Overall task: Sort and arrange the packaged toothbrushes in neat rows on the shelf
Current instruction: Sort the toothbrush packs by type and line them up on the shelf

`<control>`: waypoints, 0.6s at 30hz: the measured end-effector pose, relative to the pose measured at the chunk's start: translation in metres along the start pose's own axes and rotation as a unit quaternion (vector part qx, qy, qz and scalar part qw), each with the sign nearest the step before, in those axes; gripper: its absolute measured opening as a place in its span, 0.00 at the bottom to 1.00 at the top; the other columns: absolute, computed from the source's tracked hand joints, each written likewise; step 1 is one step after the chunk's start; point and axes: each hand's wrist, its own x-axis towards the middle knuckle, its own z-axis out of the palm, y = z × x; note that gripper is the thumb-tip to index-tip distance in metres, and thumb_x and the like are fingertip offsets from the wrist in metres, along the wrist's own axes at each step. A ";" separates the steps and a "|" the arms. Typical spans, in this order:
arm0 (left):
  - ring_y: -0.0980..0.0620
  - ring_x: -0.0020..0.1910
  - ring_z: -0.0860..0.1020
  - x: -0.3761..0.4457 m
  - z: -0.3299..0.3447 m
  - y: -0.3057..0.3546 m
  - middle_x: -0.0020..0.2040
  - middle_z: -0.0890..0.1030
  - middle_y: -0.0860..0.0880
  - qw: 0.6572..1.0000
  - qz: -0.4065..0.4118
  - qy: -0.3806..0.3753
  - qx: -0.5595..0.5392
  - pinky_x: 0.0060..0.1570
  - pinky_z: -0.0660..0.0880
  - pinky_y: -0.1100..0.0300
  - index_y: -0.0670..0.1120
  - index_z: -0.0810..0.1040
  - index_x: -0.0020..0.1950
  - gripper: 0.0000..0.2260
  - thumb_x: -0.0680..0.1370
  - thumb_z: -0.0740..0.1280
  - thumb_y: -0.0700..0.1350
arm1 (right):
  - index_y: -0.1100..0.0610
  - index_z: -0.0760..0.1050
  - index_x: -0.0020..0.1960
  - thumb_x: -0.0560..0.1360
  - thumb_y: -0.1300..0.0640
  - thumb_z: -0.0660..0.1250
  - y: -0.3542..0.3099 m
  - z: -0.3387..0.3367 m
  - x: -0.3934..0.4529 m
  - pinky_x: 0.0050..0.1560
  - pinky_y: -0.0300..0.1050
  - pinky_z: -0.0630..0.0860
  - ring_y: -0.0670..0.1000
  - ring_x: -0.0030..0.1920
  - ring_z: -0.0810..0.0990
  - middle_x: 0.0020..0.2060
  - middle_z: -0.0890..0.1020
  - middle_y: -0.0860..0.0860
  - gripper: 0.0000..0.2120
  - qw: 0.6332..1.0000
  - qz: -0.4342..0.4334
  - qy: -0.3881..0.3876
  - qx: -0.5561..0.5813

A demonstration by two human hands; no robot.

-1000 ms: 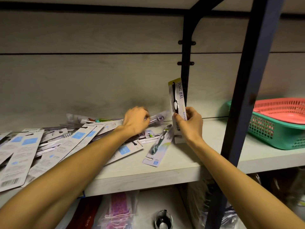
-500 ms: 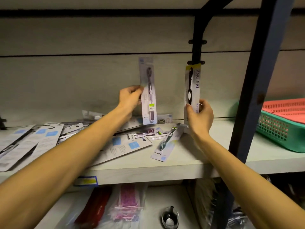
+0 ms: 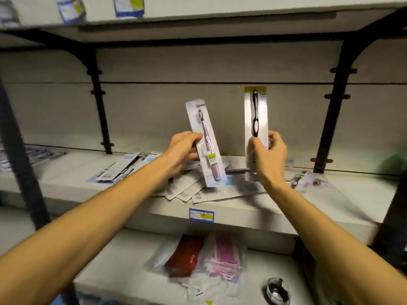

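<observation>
Hands now both lifted: our left hand [image 3: 184,148] grips a pink toothbrush pack [image 3: 206,143], newly tilted; our right hand [image 3: 269,156] pinches a black toothbrush pack [image 3: 256,115] upright above the shelf [image 3: 231,213], where loose packs [image 3: 198,190] remain unsorted.

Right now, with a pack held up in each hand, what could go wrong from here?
1. The left hand holds the pink pack by one edge, and it is tilted; it could slip into the pile below.
2. That pile reaches the front lip of the shelf; a nudge from either arm may push packs off.
3. The right hand grips the black pack low, so its tall top may bend.
</observation>
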 end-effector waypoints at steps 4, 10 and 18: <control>0.57 0.31 0.80 -0.033 -0.081 0.012 0.36 0.80 0.49 0.998 0.007 0.020 0.056 0.30 0.78 0.64 0.45 0.76 0.47 0.03 0.80 0.66 0.42 | 0.47 0.75 0.48 0.71 0.53 0.68 -0.022 0.060 -0.054 0.48 0.54 0.82 0.54 0.43 0.83 0.43 0.84 0.49 0.06 0.999 0.011 -0.036 0.019; 0.48 0.41 0.80 -0.089 -0.216 0.032 0.44 0.82 0.42 0.991 0.008 0.077 0.105 0.29 0.76 0.64 0.41 0.76 0.52 0.04 0.79 0.64 0.40 | 0.48 0.72 0.45 0.70 0.51 0.65 -0.067 0.182 -0.150 0.45 0.52 0.79 0.47 0.39 0.79 0.39 0.81 0.44 0.05 0.996 0.032 -0.057 0.052; 0.47 0.46 0.85 -0.144 -0.387 0.037 0.46 0.86 0.44 0.983 -0.003 0.108 0.151 0.49 0.81 0.51 0.42 0.80 0.55 0.07 0.79 0.66 0.39 | 0.49 0.72 0.50 0.72 0.48 0.66 -0.101 0.310 -0.275 0.40 0.36 0.75 0.38 0.40 0.79 0.41 0.81 0.41 0.08 0.988 -0.027 -0.153 0.018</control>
